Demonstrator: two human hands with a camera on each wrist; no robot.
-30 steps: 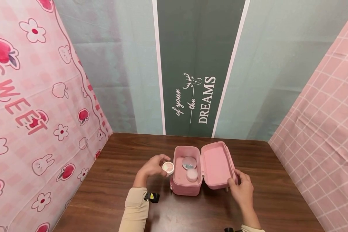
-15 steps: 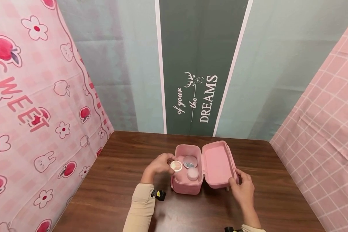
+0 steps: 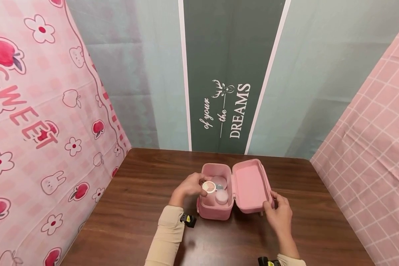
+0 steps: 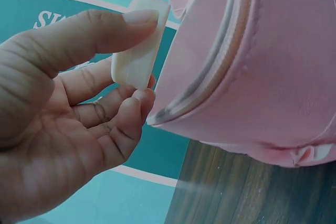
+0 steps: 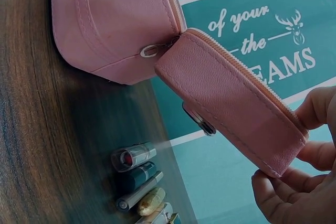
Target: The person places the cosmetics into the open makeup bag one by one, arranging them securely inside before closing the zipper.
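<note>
A pink zip cosmetic case (image 3: 216, 213) stands on the table with its lid (image 3: 251, 186) folded out to the right. Between thumb and fingers, my left hand (image 3: 191, 186) pinches a round white-rimmed makeup compact (image 3: 208, 187), its divided face of pale shades turned up. It is over the left part of the case's opening; the left wrist view shows the compact (image 4: 137, 59) edge-on, near the zipped rim. Inside lie a round clear-topped container (image 3: 220, 181) and a smaller pale pink round one (image 3: 221, 197). My right hand (image 3: 280, 216) grips the lid's outer edge.
Behind the lid, in the right wrist view, a clear-capped lipstick tube (image 5: 134, 157), a dark-capped item (image 5: 137, 178), a slim silver tube (image 5: 139, 192) and other small cosmetics lie on the wooden table (image 3: 136, 192). A printed cloth backdrop (image 3: 219, 55) hangs behind the table.
My left hand has carried the compact rightward, from beside the case's left wall to over its opening. The right hand stays on the lid.
</note>
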